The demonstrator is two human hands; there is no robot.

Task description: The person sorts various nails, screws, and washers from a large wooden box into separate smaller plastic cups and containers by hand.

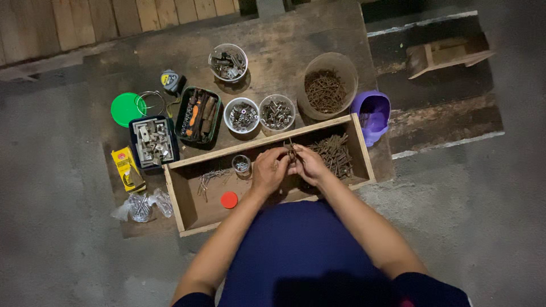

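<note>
View from above of a person seated at a low wooden board (284,45) on a concrete floor; both hands meet over a shallow wooden box (187,199) lying near the person. The left hand (268,170) and the right hand (310,164) are each pinched on a small bunch of rusty nails (290,150) held between them above the middle of the box; fingers curled, thumbs inward. In the right end of the box lies a heap of rusty nails (336,154), just beside the right hand; in the left part lie a few loose thin nails (211,177), a small clear jar (241,164) and a red lid (229,199). Beyond the box, far side, left to right: a green lid (125,109), a tape measure (169,80), a dark tray of metal fittings (152,142), a green-rimmed tray of tools (198,115), two round tubs of screws (242,115) (277,112), a farther tub of hardware (228,62), a large clear tub of nails (327,88) and a purple container (372,113). At near left lie a yellow carton (127,168) and a clear plastic bag (142,206).
</note>
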